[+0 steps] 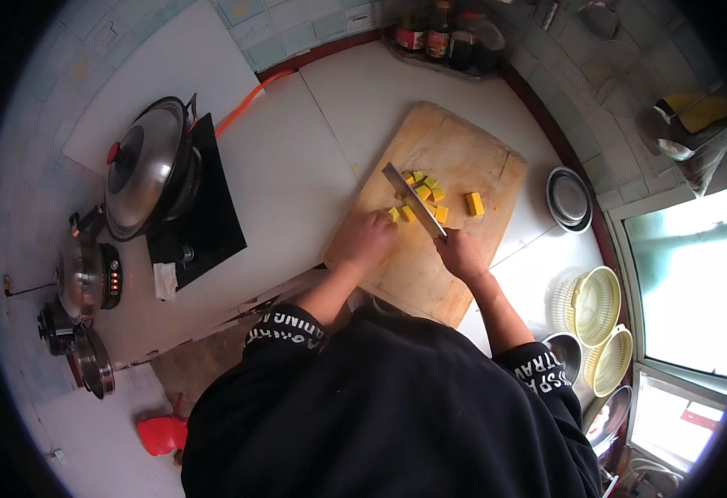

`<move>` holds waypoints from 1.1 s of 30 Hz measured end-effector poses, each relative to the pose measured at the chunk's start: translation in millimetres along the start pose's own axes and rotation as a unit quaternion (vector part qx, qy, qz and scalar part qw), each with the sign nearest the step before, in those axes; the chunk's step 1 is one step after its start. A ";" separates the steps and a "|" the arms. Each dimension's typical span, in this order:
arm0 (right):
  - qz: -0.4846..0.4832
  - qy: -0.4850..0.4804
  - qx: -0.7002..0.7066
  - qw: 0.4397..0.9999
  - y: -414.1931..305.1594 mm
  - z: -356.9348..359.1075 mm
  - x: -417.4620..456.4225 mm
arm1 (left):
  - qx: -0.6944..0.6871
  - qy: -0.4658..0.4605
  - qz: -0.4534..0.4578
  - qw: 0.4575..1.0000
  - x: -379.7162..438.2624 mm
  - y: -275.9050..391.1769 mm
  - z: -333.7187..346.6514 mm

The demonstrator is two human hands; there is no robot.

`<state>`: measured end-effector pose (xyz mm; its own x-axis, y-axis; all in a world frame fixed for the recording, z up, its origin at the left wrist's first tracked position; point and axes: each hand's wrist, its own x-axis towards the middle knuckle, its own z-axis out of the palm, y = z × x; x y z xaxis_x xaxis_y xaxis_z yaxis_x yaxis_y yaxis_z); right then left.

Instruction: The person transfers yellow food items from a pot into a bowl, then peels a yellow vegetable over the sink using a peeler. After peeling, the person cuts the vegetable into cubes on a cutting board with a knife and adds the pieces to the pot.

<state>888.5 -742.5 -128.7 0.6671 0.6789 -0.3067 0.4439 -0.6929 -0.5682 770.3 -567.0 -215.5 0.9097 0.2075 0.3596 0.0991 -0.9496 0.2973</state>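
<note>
My right hand (463, 254) grips the handle of a kitchen cleaver (414, 198). Its blade stands edge-down, slanting across the wooden cutting board (426, 274) among several orange-yellow cubes (423, 192) that look like pumpkin, some with greenish rind. To the left of the blade, my left hand (373, 238) rests low over the board with its fingers curled. A small cube (393, 214) lies right at its fingertips; whether they pinch it is hidden. One larger orange-yellow block (474, 204) sits apart on the board's right side.
A lidded wok (145, 168) stands on a black cooktop (214, 218) at left, with a lit electric cooker (111, 277) nearby. Metal bowls (569, 199) and plastic baskets (597, 305) line the right wall. Sauce bottles (438, 37) fill a back-corner tray.
</note>
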 end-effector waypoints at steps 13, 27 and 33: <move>-0.062 -0.044 -0.140 0.987 -4.6 37.6 22.7 | -0.193 0.082 -0.218 0.953 -0.9 -5.1 26.6; 0.106 -0.094 0.075 0.987 -15.5 34.1 58.3 | -0.210 0.040 -0.198 0.957 20.0 3.8 28.4; 0.128 -0.037 0.175 0.975 13.8 -19.5 39.1 | -0.214 0.093 -0.172 0.957 74.7 47.2 30.9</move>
<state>932.3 -730.2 -133.6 0.6786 0.5187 -0.5201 0.0279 -0.7258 -0.6874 855.3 -603.5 -202.0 0.7617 0.5664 0.3148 0.1694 -0.6430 0.7469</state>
